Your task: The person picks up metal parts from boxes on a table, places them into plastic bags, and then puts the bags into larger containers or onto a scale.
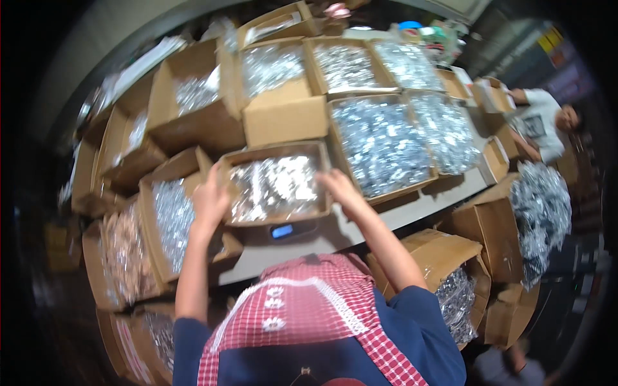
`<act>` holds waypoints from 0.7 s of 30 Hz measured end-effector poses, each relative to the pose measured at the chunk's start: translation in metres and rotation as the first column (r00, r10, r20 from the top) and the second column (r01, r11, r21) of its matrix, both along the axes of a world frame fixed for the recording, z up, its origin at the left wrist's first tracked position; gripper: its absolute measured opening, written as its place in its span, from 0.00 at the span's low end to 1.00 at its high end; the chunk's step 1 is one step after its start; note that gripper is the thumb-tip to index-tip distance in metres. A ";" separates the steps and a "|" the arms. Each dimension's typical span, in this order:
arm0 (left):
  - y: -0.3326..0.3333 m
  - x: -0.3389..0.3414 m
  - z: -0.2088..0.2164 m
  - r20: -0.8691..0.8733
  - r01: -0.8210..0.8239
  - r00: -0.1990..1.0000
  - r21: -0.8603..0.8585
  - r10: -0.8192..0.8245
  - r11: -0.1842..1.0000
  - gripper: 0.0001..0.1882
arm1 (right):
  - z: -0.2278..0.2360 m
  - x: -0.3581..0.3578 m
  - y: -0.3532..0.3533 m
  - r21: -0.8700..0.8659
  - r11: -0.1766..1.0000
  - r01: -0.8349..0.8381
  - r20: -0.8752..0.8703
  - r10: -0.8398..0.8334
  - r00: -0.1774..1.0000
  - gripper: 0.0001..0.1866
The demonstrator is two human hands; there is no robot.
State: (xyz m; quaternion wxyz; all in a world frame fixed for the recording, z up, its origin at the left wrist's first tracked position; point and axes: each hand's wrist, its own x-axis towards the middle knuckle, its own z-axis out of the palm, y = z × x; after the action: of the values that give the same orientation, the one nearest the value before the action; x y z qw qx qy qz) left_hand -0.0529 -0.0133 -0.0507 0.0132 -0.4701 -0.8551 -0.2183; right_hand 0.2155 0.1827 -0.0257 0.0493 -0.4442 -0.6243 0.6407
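A small cardboard box [232, 157] is between my hands, filled with shiny silver packets [277, 186] in clear plastic. My left hand [211, 201] grips its left side, fingers closed over the wall. On the opposite side, my right hand [336, 186] holds the right wall near its rim. Beneath the box's front edge a scale [306, 228] with a lit blue display shows. Whether the box rests on the scale or is held just above it, I cannot tell.
Large boxes of blue-silver packets [380, 145] stand to the right, and more boxes [277, 67] line the far side. Copper-coloured packets [132, 251] fill one at left. A person [541, 125] handles a box at far right. The bench edge [399, 222] runs before me.
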 end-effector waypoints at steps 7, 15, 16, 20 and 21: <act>0.061 0.078 0.154 0.490 -0.011 0.847 0.403 -0.206 0.915 0.33 | 0.045 0.100 0.026 -0.462 0.884 -0.072 -0.455 -0.167 0.874 0.33; 0.147 0.115 0.158 0.730 -0.146 0.523 0.586 -0.441 0.797 0.34 | 0.082 0.204 0.099 -0.502 0.802 0.323 -0.624 -0.595 0.507 0.32; 0.151 0.114 0.150 0.751 -0.154 0.503 0.566 -0.428 0.810 0.34 | 0.093 0.214 0.116 -0.490 0.783 0.385 -0.652 -0.621 0.435 0.31; 0.147 0.092 0.112 0.825 -0.310 0.493 0.462 -0.275 0.831 0.32 | 0.106 0.273 0.218 -0.276 0.630 0.725 -0.734 -0.625 0.264 0.29; 0.142 0.085 0.104 0.841 -0.349 0.483 0.439 -0.242 0.828 0.31 | 0.105 0.288 0.248 -0.200 0.545 0.814 -0.759 -0.612 0.223 0.30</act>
State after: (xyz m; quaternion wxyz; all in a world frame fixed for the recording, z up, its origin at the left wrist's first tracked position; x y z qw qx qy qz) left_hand 0.0317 0.1291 0.0538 -0.2788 -0.2382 -0.6513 -0.6643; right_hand 0.5037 0.4310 0.0793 0.6491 -0.3568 -0.3342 0.5828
